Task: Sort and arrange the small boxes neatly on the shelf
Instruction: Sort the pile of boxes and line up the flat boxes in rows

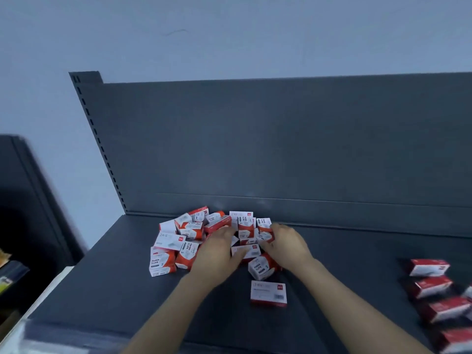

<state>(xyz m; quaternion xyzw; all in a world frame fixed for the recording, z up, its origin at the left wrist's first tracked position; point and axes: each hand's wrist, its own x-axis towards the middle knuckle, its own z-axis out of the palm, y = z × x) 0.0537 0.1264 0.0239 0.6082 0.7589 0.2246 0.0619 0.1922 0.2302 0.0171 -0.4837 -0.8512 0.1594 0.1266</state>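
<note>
Dark grey shelf (122, 290), matching back panel (281, 139) behind it, slotted upright (102, 154) at the left edge, pale wall (178, 34) above.

Pile of small red-and-white boxes (194, 226) sits mid-shelf, close to the back panel, jumbled at all angles. Labels I can read: a "PAPER CLIPS" box (161, 261) on the front-left corner of the pile, and a flat "24/6" box (169, 240) just behind it.

Both of the person's hands are in the pile. Left hand (217, 251): palm down, fingers fairly straight and spread, lying on top of the boxes in the middle; not wrapped round anything I can see. Right hand (286, 244): palm down on the pile's right side, fingers bent over the boxes there. Can't tell whether it actually has hold of one or only rests on them.

One flat box (268, 293) lies alone, label up, just in front of the pile, apart from both hands.

Far right, well apart from the pile: a lined-up row of red-and-white boxes (429, 287) running front to back, blurred, partly cut off by the frame edge.
</note>
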